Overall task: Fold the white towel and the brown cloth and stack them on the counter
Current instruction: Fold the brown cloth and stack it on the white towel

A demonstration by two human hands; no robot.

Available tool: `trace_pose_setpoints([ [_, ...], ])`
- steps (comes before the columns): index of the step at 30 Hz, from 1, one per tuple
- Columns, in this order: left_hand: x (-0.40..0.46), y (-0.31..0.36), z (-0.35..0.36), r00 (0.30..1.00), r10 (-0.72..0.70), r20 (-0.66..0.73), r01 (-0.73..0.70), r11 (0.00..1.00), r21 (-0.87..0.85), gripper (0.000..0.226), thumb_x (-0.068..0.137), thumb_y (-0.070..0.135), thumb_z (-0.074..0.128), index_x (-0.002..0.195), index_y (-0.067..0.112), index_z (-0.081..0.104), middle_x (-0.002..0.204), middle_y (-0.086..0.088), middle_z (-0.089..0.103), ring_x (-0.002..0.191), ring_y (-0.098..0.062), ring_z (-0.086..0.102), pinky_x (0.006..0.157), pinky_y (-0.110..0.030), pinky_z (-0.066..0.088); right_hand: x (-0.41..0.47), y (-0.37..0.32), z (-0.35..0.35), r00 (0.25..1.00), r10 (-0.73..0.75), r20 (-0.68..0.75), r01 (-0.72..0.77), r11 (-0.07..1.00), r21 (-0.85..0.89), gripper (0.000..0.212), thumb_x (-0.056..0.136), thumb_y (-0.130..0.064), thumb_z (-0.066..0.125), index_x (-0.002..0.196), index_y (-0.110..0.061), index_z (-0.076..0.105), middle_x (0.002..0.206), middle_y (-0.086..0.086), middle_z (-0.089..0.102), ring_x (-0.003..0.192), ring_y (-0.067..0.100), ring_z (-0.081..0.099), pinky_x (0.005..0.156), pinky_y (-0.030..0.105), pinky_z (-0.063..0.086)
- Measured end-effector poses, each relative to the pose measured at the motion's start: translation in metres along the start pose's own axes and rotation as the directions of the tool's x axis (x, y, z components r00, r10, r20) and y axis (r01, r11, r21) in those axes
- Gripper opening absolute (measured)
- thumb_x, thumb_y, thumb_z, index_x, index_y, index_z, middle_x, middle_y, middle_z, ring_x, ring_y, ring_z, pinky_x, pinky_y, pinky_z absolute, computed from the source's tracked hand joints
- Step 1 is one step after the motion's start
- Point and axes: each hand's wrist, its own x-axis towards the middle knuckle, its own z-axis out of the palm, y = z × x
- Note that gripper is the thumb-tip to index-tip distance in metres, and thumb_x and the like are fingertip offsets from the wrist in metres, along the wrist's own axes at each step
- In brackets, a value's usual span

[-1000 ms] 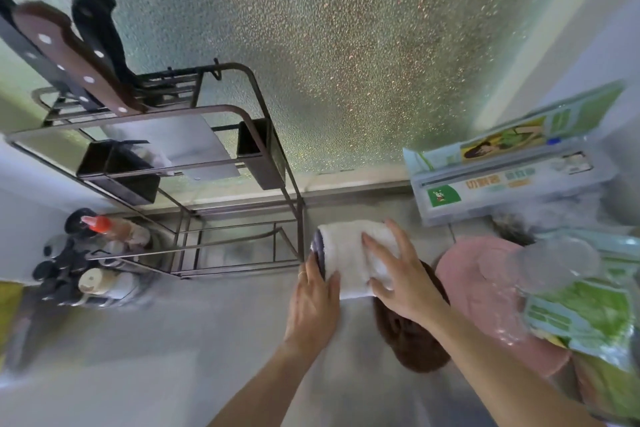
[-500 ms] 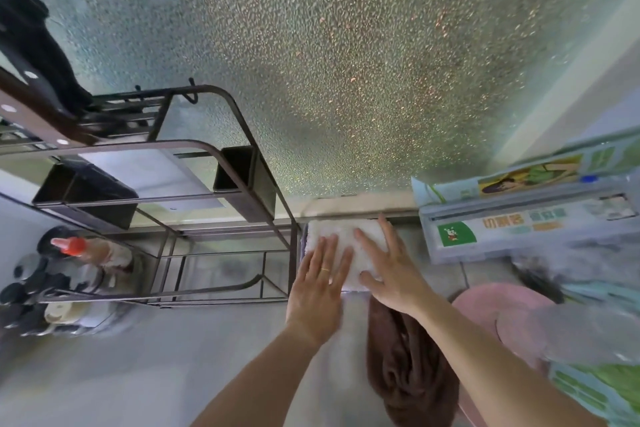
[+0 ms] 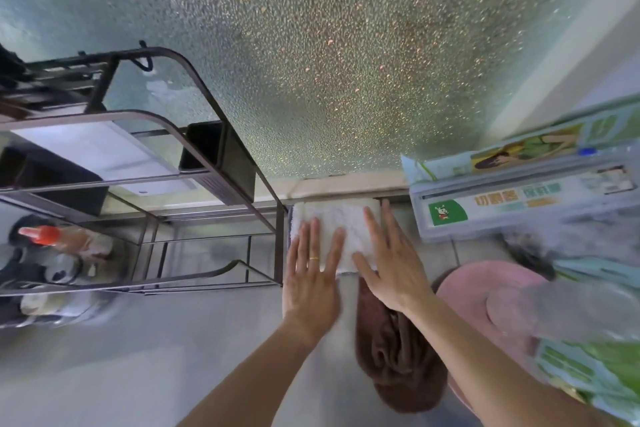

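The white towel [image 3: 334,218] lies folded into a small rectangle on the grey counter [image 3: 138,357], against the back wall beside the metal rack. My left hand [image 3: 313,274] rests flat on its near left part, fingers spread, a ring on one finger. My right hand [image 3: 391,260] lies flat on its right part, fingers apart. The brown cloth [image 3: 398,354] sits crumpled in a heap on the counter just in front of the towel, partly under my right forearm.
A dark metal rack [image 3: 214,198] stands left of the towel, with bottles [image 3: 52,243] behind it. A cling-film box [image 3: 519,198] lies to the right, near a pink round item [image 3: 485,291] and green packets [image 3: 588,367]. Textured glass fills the back.
Both hands have slid the folded towel back toward the wall and flattened out on top of it. The view has tilted, so the brown cloth shows more fully.
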Motion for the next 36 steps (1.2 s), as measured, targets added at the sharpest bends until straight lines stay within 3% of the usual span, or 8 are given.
trace_pose_setpoints([
  [6, -0.05, 0.04, 0.001, 0.988, 0.139, -0.069, -0.15, 0.971, -0.189, 0.062, 0.089, 0.017, 0.048, 0.15, 0.016, 0.036, 0.154, -0.014, 0.041, 0.144, -0.033, 0.037, 0.116, -0.045, 0.037, -0.085, -0.016, -0.006, 0.961, 0.272, -0.052, -0.274, 0.961, -0.033, 0.084, 0.083, -0.033, 0.072, 0.15, -0.005, 0.031, 0.147, 0.017, 0.049, 0.129, 0.033, 0.054, 0.1, 0.042, 0.053],
  [9, -0.066, 0.057, 0.01, 0.998, 0.052, 0.018, -0.042, 0.932, -0.36, 0.052, 0.091, 0.027, 0.041, 0.143, 0.02, 0.042, 0.142, 0.0, 0.051, 0.128, -0.023, 0.047, 0.107, -0.036, 0.045, -0.106, -0.019, 0.002, 0.941, 0.337, 0.02, -0.335, 0.939, -0.072, 0.071, 0.08, -0.021, 0.074, 0.143, -0.007, 0.044, 0.128, 0.014, 0.064, 0.115, 0.031, 0.062, 0.097, 0.04, 0.053],
  [12, -0.074, 0.059, 0.013, 0.989, -0.056, 0.137, 0.119, 0.852, -0.51, 0.067, 0.086, 0.038, 0.023, 0.148, 0.016, 0.038, 0.152, -0.003, 0.042, 0.136, -0.026, 0.039, 0.115, -0.038, 0.037, -0.118, -0.027, 0.0, 0.947, 0.313, 0.073, -0.309, 0.949, -0.065, 0.059, 0.085, -0.014, 0.063, 0.142, -0.011, 0.048, 0.128, 0.01, 0.065, 0.118, 0.028, 0.059, 0.103, 0.037, 0.046],
  [16, -0.085, 0.045, 0.007, 0.972, 0.082, 0.218, 0.043, 0.856, -0.516, 0.081, 0.076, 0.037, 0.022, 0.156, 0.024, 0.021, 0.159, 0.0, 0.035, 0.143, -0.022, 0.03, 0.118, -0.037, 0.033, -0.136, -0.044, -0.011, 0.936, 0.325, 0.135, -0.338, 0.937, 0.085, 0.062, 0.084, -0.017, 0.058, 0.144, -0.018, 0.047, 0.138, 0.002, 0.061, 0.128, 0.021, 0.054, 0.111, 0.031, 0.04],
  [20, -0.096, 0.026, -0.002, 0.937, 0.098, 0.337, 0.144, 0.767, -0.625, 0.068, 0.081, 0.02, 0.042, 0.148, 0.027, 0.038, 0.122, -0.002, 0.068, 0.115, -0.02, 0.058, 0.099, -0.03, 0.047, -0.154, -0.065, -0.026, 0.937, 0.314, 0.151, -0.344, 0.904, 0.253, 0.07, 0.08, -0.012, 0.061, 0.145, -0.028, 0.046, 0.144, -0.008, 0.056, 0.133, 0.013, 0.049, 0.114, 0.023, 0.032],
  [25, -0.125, -0.012, -0.024, 0.96, 0.005, 0.281, 0.239, 0.51, -0.826, 0.013, 0.077, 0.01, 0.059, 0.075, 0.021, 0.065, 0.069, 0.011, 0.07, 0.062, 0.003, 0.059, 0.065, -0.021, 0.049, -0.162, -0.103, -0.042, 0.956, 0.247, 0.158, -0.284, 0.915, 0.287, 0.066, 0.076, -0.009, 0.057, 0.136, -0.036, 0.055, 0.136, -0.011, 0.06, 0.128, 0.009, 0.053, 0.109, 0.017, 0.033],
  [31, -0.173, -0.098, -0.081, 0.993, 0.061, 0.099, 0.052, 0.525, -0.85, 0.03, 0.068, 0.044, 0.058, 0.085, 0.025, 0.074, 0.073, 0.012, 0.072, 0.066, -0.002, 0.062, 0.065, -0.017, 0.048, -0.162, -0.191, -0.055, 0.98, 0.169, 0.108, -0.187, 0.963, 0.194, 0.031, 0.072, -0.026, 0.067, 0.102, -0.03, 0.068, 0.099, -0.015, 0.066, 0.096, 0.012, 0.064, 0.085, 0.021, 0.045],
  [36, -0.216, -0.194, -0.143, 0.996, 0.051, -0.074, -0.089, 0.659, -0.746, 0.015, 0.088, 0.028, 0.062, 0.098, 0.032, 0.074, 0.09, 0.02, 0.071, 0.082, 0.01, 0.061, 0.077, -0.01, 0.047, -0.16, -0.271, -0.073, 0.991, 0.133, 0.009, -0.133, 0.981, 0.138, 0.021, 0.073, -0.038, 0.077, 0.087, -0.027, 0.067, 0.085, -0.011, 0.07, 0.078, 0.009, 0.061, 0.068, 0.024, 0.044],
])
